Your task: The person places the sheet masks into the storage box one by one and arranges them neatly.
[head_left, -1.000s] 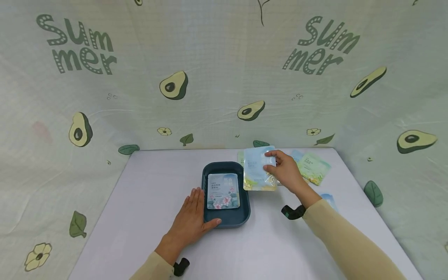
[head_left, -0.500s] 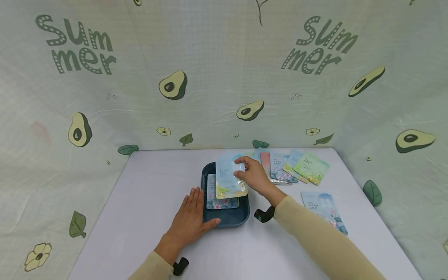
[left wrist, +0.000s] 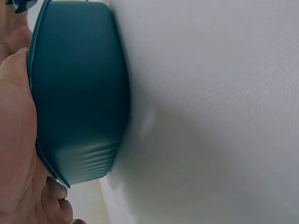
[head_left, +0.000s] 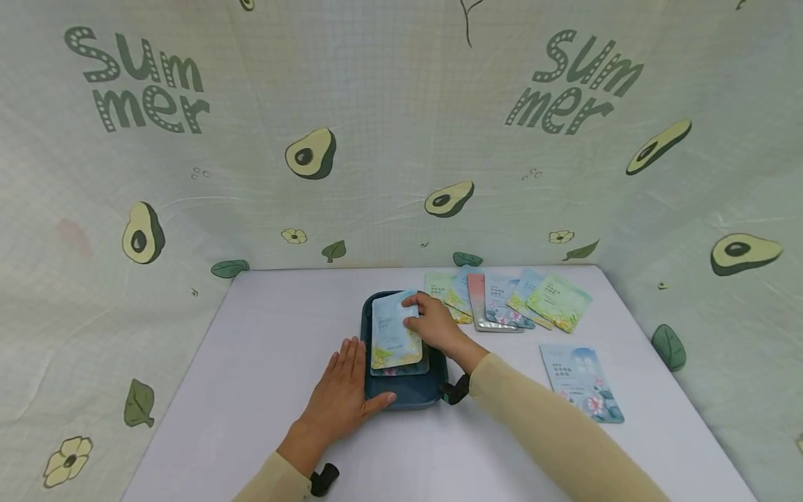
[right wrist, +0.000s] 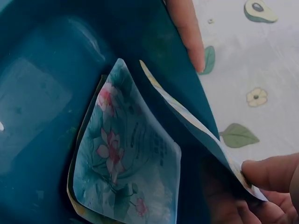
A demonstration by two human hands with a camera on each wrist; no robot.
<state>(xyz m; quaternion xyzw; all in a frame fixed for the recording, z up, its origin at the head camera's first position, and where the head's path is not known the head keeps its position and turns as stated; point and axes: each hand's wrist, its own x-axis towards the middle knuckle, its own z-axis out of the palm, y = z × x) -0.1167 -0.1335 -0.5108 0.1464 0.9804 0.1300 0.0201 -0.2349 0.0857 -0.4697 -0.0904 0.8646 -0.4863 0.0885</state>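
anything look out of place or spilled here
Slightly: one lotus-print packet lies alone, apart from the overlapping row of packets behind it, and a pink-and-silver item in that row differs from its printed neighbours. I see no spill around the tray.

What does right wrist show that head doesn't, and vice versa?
Right wrist only: most of the front of the lotus packet, what looks like another packet beneath it, a gap under the held packet.
Head only: the overlapping packets at back right, and the lone packet nearer the person.
Both: the tray, part of the lotus packet, and the right hand pinching the held packet.
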